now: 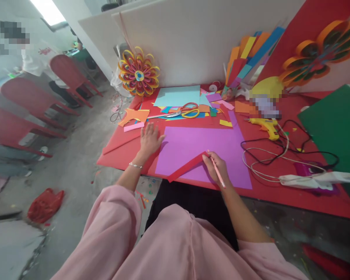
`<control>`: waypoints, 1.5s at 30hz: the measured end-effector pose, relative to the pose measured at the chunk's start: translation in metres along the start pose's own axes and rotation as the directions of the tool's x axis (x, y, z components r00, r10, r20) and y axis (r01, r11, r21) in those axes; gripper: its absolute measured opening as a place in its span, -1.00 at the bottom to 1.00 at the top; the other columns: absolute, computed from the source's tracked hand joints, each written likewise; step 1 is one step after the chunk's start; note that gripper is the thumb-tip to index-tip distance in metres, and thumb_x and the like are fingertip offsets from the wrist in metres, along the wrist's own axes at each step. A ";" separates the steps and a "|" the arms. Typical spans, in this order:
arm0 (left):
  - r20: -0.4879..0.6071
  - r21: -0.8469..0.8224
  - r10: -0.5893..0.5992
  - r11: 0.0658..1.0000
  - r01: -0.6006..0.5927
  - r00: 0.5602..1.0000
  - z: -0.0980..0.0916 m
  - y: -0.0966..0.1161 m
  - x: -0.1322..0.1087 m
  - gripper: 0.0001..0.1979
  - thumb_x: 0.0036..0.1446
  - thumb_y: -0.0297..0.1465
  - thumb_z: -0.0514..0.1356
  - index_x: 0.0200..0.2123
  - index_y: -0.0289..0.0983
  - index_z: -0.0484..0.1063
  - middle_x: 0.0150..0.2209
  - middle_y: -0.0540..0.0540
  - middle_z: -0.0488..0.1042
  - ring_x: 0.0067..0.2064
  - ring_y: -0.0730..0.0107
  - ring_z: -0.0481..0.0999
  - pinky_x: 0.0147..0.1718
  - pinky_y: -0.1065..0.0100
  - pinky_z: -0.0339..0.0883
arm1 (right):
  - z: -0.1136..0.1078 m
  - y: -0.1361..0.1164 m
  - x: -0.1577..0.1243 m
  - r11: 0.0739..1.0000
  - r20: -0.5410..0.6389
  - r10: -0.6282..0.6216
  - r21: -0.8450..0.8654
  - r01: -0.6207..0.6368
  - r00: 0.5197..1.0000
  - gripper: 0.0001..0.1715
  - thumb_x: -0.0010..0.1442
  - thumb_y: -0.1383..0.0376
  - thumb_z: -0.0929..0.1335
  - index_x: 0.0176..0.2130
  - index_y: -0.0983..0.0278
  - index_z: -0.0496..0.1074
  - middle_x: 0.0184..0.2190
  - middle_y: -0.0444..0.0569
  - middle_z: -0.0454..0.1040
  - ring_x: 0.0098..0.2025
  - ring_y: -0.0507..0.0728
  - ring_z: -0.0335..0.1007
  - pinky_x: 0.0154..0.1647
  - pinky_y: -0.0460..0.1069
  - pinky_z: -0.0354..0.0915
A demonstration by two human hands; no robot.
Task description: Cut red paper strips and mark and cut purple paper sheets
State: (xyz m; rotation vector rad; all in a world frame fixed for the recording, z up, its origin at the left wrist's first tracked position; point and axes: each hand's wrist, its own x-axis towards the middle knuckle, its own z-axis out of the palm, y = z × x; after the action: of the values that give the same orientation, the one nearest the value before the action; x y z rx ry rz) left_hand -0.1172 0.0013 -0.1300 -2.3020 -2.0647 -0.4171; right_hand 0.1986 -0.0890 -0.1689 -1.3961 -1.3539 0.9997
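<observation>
Paper-craft work at a red-covered worktop (116,157). The step in hand appears to be the handling and placing of a red paper strip (186,167) over a purple sheet (198,140), which is lying flat along the near edge of the worktop. The strip is slanting across the sheet, its free end pointing toward the near edge and its other end lying in the grasp of the right hand (215,167). Judging from this pose, the next move is calling for a steady grip and for the strip to be brought flat and straight before any marking.

The right hand is pinching the strip between thumb and fingers; it is also carrying a pink pencil (219,171), which is lying across the palm side of the fingers. Which end of the pencil is the point cannot be told. The left hand (150,139) is gripping nothing: its palm is facing down, its fingers are spreading toward the far edge, and it appears to be resting just beside the left border of the purple sheet. The two hands are standing well apart.

Beyond the sheet, scissors (177,113) are lying among paper scraps; a pale blue sheet (177,95) is lying nearer the far edge. A yellow glue gun (270,128) is lying toward the right edge, near a green sheet (335,132).
</observation>
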 end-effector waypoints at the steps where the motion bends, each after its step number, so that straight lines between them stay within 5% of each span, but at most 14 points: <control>1: -0.078 0.009 -0.040 0.999 0.040 0.996 -0.004 -0.005 -0.006 -0.32 0.47 -0.05 0.07 0.45 -0.36 0.33 0.55 -0.41 0.11 0.60 -0.18 0.03 0.52 -0.33 -0.16 | 0.001 -0.002 -0.001 1.000 0.001 -0.007 -0.020 0.007 1.000 -0.56 0.28 -0.12 0.37 -0.30 0.18 0.48 -0.54 -0.19 0.27 -0.45 0.08 0.17 -0.37 -0.01 0.18; 5: -0.111 0.012 0.129 0.992 -0.128 0.985 -0.008 -0.008 -0.023 -0.38 0.49 -0.05 0.03 0.43 -0.25 0.38 0.57 -0.27 0.12 0.61 -0.02 0.02 0.56 -0.18 -0.21 | 0.004 -0.010 -0.002 1.000 0.012 -0.001 -0.026 0.001 1.000 -0.58 0.29 -0.11 0.35 -0.30 0.17 0.45 -0.56 -0.21 0.23 -0.48 0.06 0.15 -0.39 -0.01 0.15; 8: 0.119 -0.033 0.311 0.951 -0.309 0.943 0.004 0.004 -0.016 -0.38 0.47 -0.05 0.05 0.45 -0.18 0.35 0.55 -0.20 0.18 0.59 0.02 0.11 0.57 -0.14 -0.21 | 0.003 -0.011 -0.001 0.999 0.038 -0.005 -0.039 0.006 0.999 -0.57 0.28 -0.11 0.34 -0.32 0.17 0.42 -0.57 -0.21 0.23 -0.50 0.06 0.15 -0.41 -0.01 0.13; 10: 0.220 -0.027 0.281 0.959 -0.282 0.934 0.011 0.010 -0.005 -0.32 0.44 -0.03 0.10 0.48 -0.22 0.31 0.53 -0.27 0.22 0.56 -0.08 0.17 0.55 -0.23 -0.20 | 0.001 -0.011 -0.002 0.999 0.036 -0.009 -0.039 0.010 0.999 -0.57 0.29 -0.12 0.34 -0.31 0.17 0.43 -0.58 -0.21 0.24 -0.49 0.07 0.17 -0.41 -0.01 0.13; 14: -0.083 0.040 -0.015 0.999 0.018 0.996 -0.003 0.010 0.004 -0.29 0.44 -0.01 0.08 0.43 -0.38 0.34 0.52 -0.46 0.19 0.59 -0.27 0.05 0.51 -0.41 -0.27 | 0.003 -0.009 -0.003 1.000 0.028 0.005 -0.027 -0.005 1.000 -0.58 0.28 -0.12 0.35 -0.29 0.17 0.45 -0.57 -0.20 0.28 -0.49 0.07 0.19 -0.41 -0.01 0.14; 17: -0.184 -0.113 0.018 0.993 -0.039 0.983 -0.023 0.016 -0.011 -0.34 0.46 0.02 0.03 0.32 -0.31 0.48 0.50 -0.37 0.26 0.59 -0.17 0.08 0.55 -0.28 -0.21 | 0.006 -0.008 -0.002 1.000 0.025 0.000 0.010 0.000 1.000 -0.58 0.27 -0.10 0.36 -0.29 0.18 0.46 -0.55 -0.20 0.31 -0.47 0.07 0.21 -0.38 0.00 0.16; 19: -0.007 -0.354 0.105 0.930 -0.100 0.994 -0.030 0.024 -0.028 -0.32 0.42 0.11 0.04 0.26 -0.25 0.54 0.36 -0.33 0.47 0.46 -0.12 0.36 0.47 -0.17 0.15 | 0.007 -0.007 0.000 0.997 0.019 0.002 0.082 -0.004 1.000 -0.58 0.26 -0.11 0.38 -0.30 0.18 0.47 -0.52 -0.19 0.34 -0.45 0.06 0.25 -0.34 -0.01 0.21; 22: 0.329 -0.669 0.325 0.743 -0.024 0.887 -0.028 0.042 -0.052 -0.21 0.27 0.16 0.23 0.36 -0.22 0.45 0.17 -0.26 0.65 0.20 -0.02 0.64 0.23 0.03 0.51 | 0.004 -0.010 0.002 0.966 0.050 0.067 0.246 -0.077 0.997 -0.53 0.26 -0.16 0.41 -0.26 0.19 0.49 -0.45 -0.16 0.47 -0.41 0.07 0.35 -0.33 -0.02 0.31; 25: 0.381 -0.661 0.338 0.750 -0.002 0.861 -0.022 0.056 -0.062 -0.42 0.18 0.03 0.37 0.15 -0.18 0.63 -0.13 -0.11 0.74 -0.10 0.13 0.72 -0.03 0.20 0.62 | -0.005 -0.018 0.001 0.944 0.062 0.116 0.302 -0.129 0.991 -0.48 0.25 -0.19 0.43 -0.20 0.19 0.50 -0.38 -0.09 0.59 -0.40 0.08 0.44 -0.35 -0.03 0.39; 29: 0.237 -0.607 0.303 0.788 -0.102 0.923 -0.019 0.055 -0.052 -0.72 0.30 -0.14 0.23 -0.25 -0.15 0.69 -0.31 -0.04 0.70 -0.26 0.24 0.68 -0.21 0.27 0.59 | -0.021 -0.031 -0.002 0.959 0.101 0.055 0.272 -0.080 0.993 -0.47 0.22 -0.19 0.45 -0.13 0.18 0.51 -0.27 -0.02 0.68 -0.24 0.15 0.60 -0.22 0.03 0.53; 32: 0.042 -0.594 0.293 0.776 -0.212 0.955 -0.016 0.045 -0.036 -0.74 0.30 -0.23 0.20 -0.20 -0.14 0.70 -0.17 -0.11 0.72 -0.11 0.18 0.70 -0.05 0.18 0.60 | -0.035 -0.033 -0.001 0.982 0.115 -0.004 0.189 -0.018 0.993 -0.53 0.25 -0.13 0.45 -0.11 0.17 0.54 -0.18 0.00 0.70 -0.12 0.18 0.65 -0.10 0.06 0.56; 36: -0.119 -0.459 0.318 0.822 -0.337 0.940 -0.005 0.042 -0.015 -0.73 0.32 -0.32 0.20 -0.17 -0.07 0.76 0.16 -0.13 0.63 0.16 0.08 0.59 0.20 -0.02 0.49 | -0.055 -0.025 0.013 0.993 -0.004 -0.061 -0.104 0.061 0.998 -0.63 0.37 -0.03 0.37 -0.06 0.17 0.56 -0.12 0.03 0.70 -0.11 0.20 0.65 -0.08 0.06 0.51; 41: -0.223 -0.311 0.265 0.893 -0.326 0.938 0.008 0.060 0.009 -0.79 0.35 -0.29 0.28 -0.19 -0.01 0.78 0.24 -0.11 0.56 0.09 0.05 0.53 0.17 -0.07 0.46 | -0.078 -0.022 0.055 0.767 -0.096 -0.150 -0.639 0.055 0.984 -0.77 0.34 0.19 0.38 -0.09 0.22 0.57 -0.20 0.12 0.67 -0.12 0.28 0.60 -0.12 0.08 0.37; 45: -0.230 -0.298 0.284 0.890 -0.345 0.931 0.011 0.073 0.023 -0.77 0.35 -0.35 0.27 -0.17 0.02 0.78 0.31 -0.06 0.51 0.25 -0.01 0.45 0.26 -0.13 0.40 | -0.077 -0.028 0.075 0.732 -0.071 -0.137 -0.679 0.052 0.988 -0.84 0.30 0.19 0.41 -0.15 0.20 0.56 -0.32 0.05 0.63 -0.25 0.23 0.54 -0.25 0.03 0.27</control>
State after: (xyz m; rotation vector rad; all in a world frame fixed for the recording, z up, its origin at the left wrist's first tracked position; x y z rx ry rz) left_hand -0.0421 0.0165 -0.1241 -2.6036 -1.5944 -0.9825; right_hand 0.2713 -0.0211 -0.1195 -1.8527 -1.7748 0.3270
